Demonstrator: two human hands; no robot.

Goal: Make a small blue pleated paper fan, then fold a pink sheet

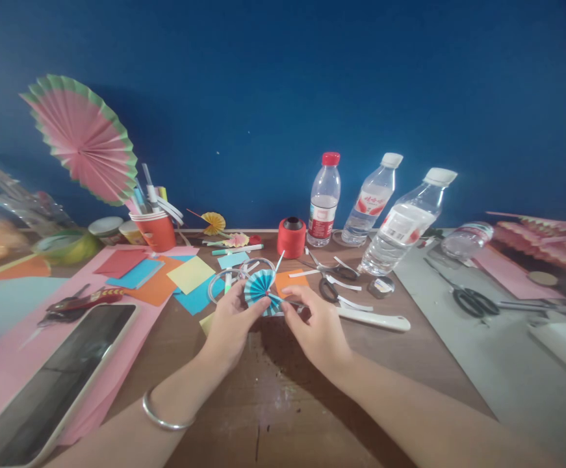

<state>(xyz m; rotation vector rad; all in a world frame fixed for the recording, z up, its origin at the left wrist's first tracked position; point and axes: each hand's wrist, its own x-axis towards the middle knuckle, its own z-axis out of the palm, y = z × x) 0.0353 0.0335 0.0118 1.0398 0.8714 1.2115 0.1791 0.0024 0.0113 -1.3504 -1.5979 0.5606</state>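
Note:
Above the brown table I hold a small pleated blue paper fan (259,286), striped light and dark and spread partway round. My left hand (229,318) is closed on its left side, thumb pressed near the centre. The thumb and fingers of my right hand (314,325) pinch the fan's right, lower edge. A thin white stick (280,260) pokes up behind the fan. Behind my hands lie an orange paper square (292,283) and a clear tape roll (216,288). A white-handled tool (375,318) rests beyond my right hand.
Several bottles (324,201) stand along the blue wall, beside a red tape roll (291,238). Scissors (329,289) and paper strips lie at right. A red cup (156,232) of pens, paper squares (191,275) and a phone (58,383) are at left.

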